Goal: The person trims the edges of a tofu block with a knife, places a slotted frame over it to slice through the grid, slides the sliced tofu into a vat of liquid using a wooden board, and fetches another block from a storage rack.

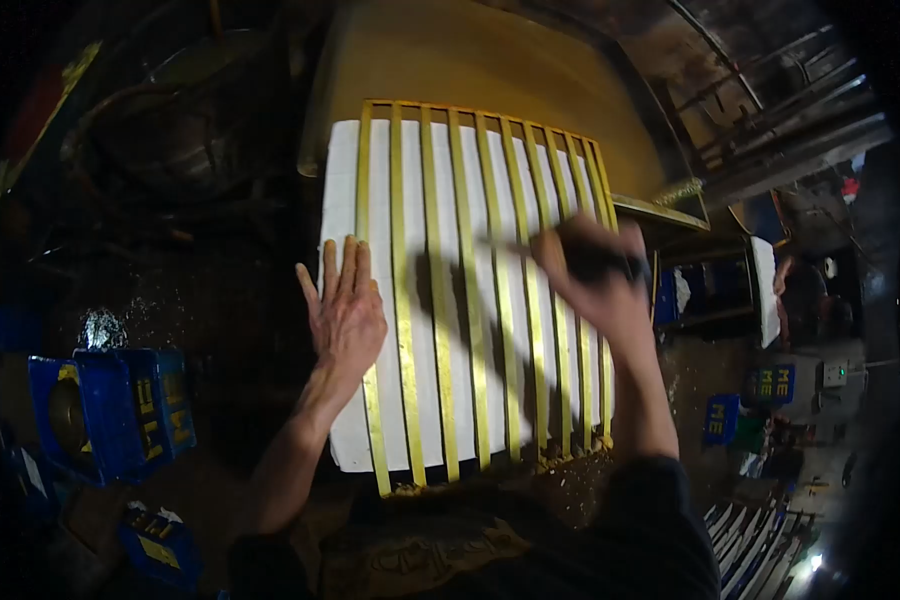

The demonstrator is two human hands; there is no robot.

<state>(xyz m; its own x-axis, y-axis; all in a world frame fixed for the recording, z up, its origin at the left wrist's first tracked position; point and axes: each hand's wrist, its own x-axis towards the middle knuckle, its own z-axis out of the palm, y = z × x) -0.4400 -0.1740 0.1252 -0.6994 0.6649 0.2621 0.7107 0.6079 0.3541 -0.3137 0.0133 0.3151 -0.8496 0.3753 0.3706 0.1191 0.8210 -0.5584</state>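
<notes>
At the centre, a white slab (pixel 415 200) lies beneath yellow slats (pixel 402 310). The left hand (pixel 346 316) rests palm-down on both, fingers slightly spread, thumb apart; the right hand (pixel 602 285), blurred, curls its fingers round a dark tool (pixel 610 262) above the slats.

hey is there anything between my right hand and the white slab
Yes, the yellow slats lie across the white slab, below your right hand. White shows in the gaps. Your left hand is off to the side.
</notes>
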